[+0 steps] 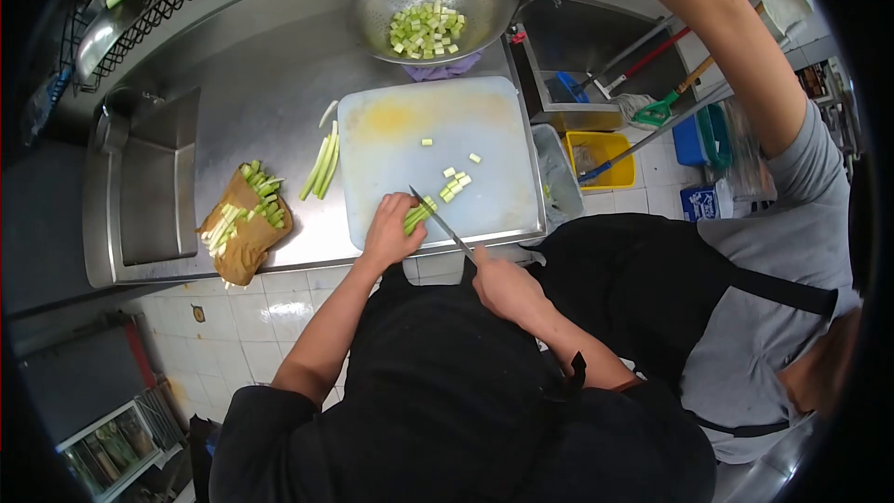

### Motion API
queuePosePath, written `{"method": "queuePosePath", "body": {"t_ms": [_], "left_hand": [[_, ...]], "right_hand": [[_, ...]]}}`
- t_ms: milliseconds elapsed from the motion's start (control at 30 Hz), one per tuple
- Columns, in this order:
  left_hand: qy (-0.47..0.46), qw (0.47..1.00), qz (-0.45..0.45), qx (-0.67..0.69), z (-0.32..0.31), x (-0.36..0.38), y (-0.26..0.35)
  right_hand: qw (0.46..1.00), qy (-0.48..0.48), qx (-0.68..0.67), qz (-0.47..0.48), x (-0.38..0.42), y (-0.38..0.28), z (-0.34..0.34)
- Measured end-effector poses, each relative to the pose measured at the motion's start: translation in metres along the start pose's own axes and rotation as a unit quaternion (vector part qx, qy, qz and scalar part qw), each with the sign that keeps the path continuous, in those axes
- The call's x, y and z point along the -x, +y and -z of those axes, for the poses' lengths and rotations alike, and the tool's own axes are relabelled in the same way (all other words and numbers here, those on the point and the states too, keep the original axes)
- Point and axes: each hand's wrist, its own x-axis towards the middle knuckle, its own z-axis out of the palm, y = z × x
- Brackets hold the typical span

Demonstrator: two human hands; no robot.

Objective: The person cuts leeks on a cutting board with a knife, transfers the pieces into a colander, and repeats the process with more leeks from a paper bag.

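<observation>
My right hand (507,287) grips the handle of a knife (445,226), whose blade slants up and left across the front of the white cutting board (391,168). My left hand (392,231) is closed around some pale green celery sticks (419,214), holding them down against the board beside the blade. Several cut celery pieces (454,188) lie just past the knife, and a few more are scattered farther up. Left of the board rest long celery sticks (323,166).
A metal colander (377,14) with celery pieces stands behind the board on a purple cloth (445,68). Far left are a torn brown paper bag (244,256) of celery and a sink (158,191). A co-worker (745,270) in a black apron stands close at right, arm raised.
</observation>
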Motion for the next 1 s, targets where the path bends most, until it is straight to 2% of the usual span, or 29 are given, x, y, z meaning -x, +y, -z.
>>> {"method": "queuePosePath", "body": {"t_ms": [100, 200, 400, 500, 733, 833, 900, 967, 1000], "left_hand": [[0.012, 1.000, -0.022, -0.003, -0.003, 0.002, -0.004], [0.014, 1.000, -0.024, -0.002, -0.003, 0.005, -0.005], [0.010, 1.000, -0.012, -0.014, 0.006, 0.002, -0.001], [0.054, 0.998, -0.015, -0.022, 0.011, 0.009, 0.005], [0.050, 0.999, -0.020, 0.000, 0.006, 0.016, -0.009], [0.052, 0.998, -0.018, 0.002, 0.006, 0.016, -0.010], [0.047, 0.999, -0.012, 0.006, 0.004, 0.017, -0.011], [0.054, 0.998, -0.012, 0.009, 0.000, 0.018, -0.016], [0.053, 0.998, -0.015, 0.008, 0.000, 0.018, -0.016]], "right_hand": [[0.999, -0.027, -0.008, -0.027, -0.001, -0.002, -0.005], [0.999, 0.040, -0.025, 0.018, -0.039, 0.010, -0.046], [0.996, 0.069, -0.031, 0.042, -0.063, 0.010, -0.035], [0.995, 0.089, -0.024, 0.038, -0.053, 0.017, -0.032], [0.999, -0.033, 0.000, 0.015, -0.003, -0.006, 0.002], [0.999, -0.045, 0.002, -0.001, 0.000, -0.007, 0.000], [0.999, -0.029, 0.005, 0.016, -0.021, 0.005, -0.030], [0.996, 0.055, 0.000, 0.071, -0.048, 0.011, -0.058], [0.996, 0.057, -0.002, 0.071, -0.054, 0.008, -0.055]]}}
